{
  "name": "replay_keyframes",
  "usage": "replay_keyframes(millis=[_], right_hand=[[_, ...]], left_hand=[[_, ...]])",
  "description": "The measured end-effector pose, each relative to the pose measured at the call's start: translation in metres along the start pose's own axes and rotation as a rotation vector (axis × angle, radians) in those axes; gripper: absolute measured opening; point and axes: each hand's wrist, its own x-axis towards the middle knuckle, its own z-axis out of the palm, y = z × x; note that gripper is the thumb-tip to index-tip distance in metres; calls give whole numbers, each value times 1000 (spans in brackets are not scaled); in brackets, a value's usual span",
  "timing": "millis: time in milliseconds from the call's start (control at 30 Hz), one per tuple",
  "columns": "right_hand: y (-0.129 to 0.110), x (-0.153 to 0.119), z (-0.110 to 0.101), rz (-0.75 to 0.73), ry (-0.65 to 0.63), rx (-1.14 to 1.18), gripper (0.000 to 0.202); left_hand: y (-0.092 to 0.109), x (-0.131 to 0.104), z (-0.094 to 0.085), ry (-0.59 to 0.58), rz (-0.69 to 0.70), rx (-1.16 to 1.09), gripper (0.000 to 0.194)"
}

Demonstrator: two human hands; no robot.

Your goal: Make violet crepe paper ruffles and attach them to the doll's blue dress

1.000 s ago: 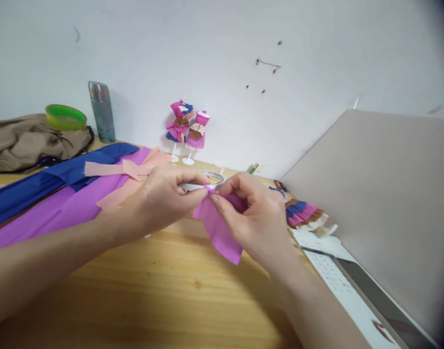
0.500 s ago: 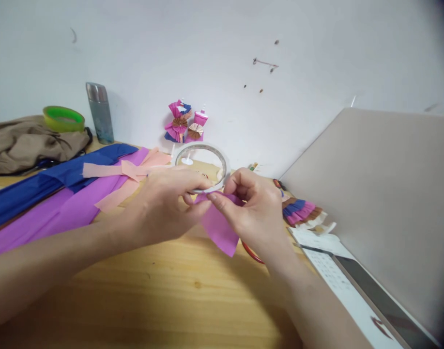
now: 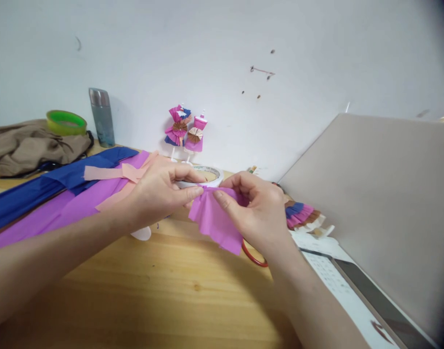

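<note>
Between my two hands hangs a piece of purple crepe paper [image 3: 218, 220], gathered into small folds along its top edge. My left hand [image 3: 163, 186] pinches the folds at its left end between thumb and fingers. A white roll of tape [image 3: 219, 177] sits at the left fingers, its ring lying almost flat just behind the paper. My right hand [image 3: 254, 208] grips the paper's upper right part, thumb in front. Part of the tape and of the paper's top edge is hidden by my fingers.
Blue paper [image 3: 72, 172], purple paper [image 3: 36, 218] and peach strips [image 3: 105, 173] lie left. Two small dress forms [image 3: 179, 128] stand at the wall. A bottle [image 3: 101, 116], green tape roll [image 3: 66, 122], red scissor-like handle [image 3: 254, 257], ruffled paper piece [image 3: 303, 215] and laptop [image 3: 352, 286] surround the wooden table [image 3: 145, 300].
The tape roll has tipped down from a raised tilt to nearly flat. The purple paper now spreads wider, with more folds at its top. The view has shifted slightly.
</note>
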Motion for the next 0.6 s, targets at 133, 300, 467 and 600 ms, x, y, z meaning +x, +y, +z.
replay_keyframes(millis=[133,300,467,600], right_hand=[[0,-1,0,-50,22,-28,16],[-4,-4,2,-82,-36,4,12],[-3,-5,2,-113,-24,15,13],[-2,-4,3,-149,-10,11,14]], left_hand=[[-1,-1,2,25,20,23,12],[-3,-1,3,32,55,51,12],[-1,-3,5,42,45,40,13],[0,-4,7,48,28,20,14]])
